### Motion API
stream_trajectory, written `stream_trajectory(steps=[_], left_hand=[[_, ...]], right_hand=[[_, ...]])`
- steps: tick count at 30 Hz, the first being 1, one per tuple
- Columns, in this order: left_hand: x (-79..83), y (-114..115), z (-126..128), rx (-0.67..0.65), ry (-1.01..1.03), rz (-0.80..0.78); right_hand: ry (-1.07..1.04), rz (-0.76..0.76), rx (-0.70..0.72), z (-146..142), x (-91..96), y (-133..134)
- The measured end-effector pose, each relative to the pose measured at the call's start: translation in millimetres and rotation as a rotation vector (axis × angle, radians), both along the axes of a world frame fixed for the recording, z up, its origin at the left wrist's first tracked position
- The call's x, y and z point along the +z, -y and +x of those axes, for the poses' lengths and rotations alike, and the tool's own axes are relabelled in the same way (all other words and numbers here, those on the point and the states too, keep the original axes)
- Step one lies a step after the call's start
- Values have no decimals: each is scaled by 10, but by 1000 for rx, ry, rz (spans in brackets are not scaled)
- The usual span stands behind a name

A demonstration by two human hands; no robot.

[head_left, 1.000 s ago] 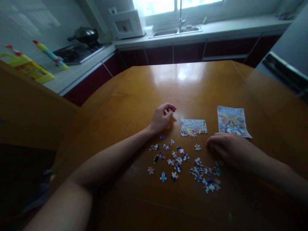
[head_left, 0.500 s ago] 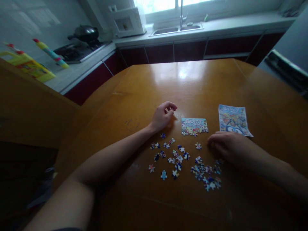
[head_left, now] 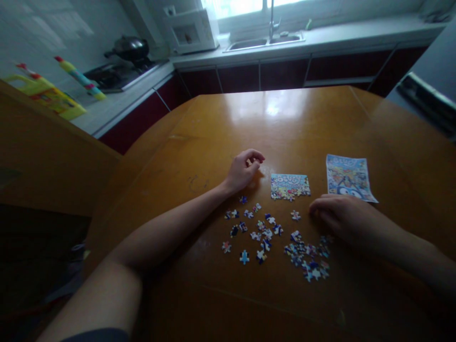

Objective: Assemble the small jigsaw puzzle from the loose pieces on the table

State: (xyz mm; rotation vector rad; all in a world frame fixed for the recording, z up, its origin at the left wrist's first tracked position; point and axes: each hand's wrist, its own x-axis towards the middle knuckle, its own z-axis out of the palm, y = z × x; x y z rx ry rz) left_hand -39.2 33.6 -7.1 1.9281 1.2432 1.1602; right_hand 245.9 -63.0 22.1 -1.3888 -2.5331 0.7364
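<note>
My left hand [head_left: 244,171] rests on the table left of a partly assembled jigsaw puzzle [head_left: 290,186]. Its fingers are loosely bent, with a gap to the thumb and nothing visible between them. Bluish lettering runs along the puzzle's straight top edge; its lower edge is ragged. My right hand [head_left: 338,216] lies palm down right of a single loose puzzle piece [head_left: 295,215], fingers relaxed and bent, the undersides hidden. It covers the bottom edge of a printed picture sheet [head_left: 347,175]. Loose puzzle pieces [head_left: 265,232] are scattered below the puzzle, with a denser pile of puzzle pieces [head_left: 308,259] nearer my right hand.
The brown wooden table [head_left: 213,128] has a glossy top. Beyond it are a counter with a sink [head_left: 249,45], a microwave [head_left: 190,33], and a stove with a wok [head_left: 130,47]. Yellow bottles [head_left: 50,97] stand at the left.
The view has shifted slightly, moving everything a little to the right. Both hands keep nearly the same pose, and the puzzle and its pieces stay in the same arrangement.
</note>
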Motion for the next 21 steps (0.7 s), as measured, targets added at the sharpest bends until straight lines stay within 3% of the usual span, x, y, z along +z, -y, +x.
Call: stream_trajectory(steps=[21], left_hand=[[-5, -24, -13, -16, -54, -35]], right_hand=[[-9, -70, 5, -27, 72, -77]])
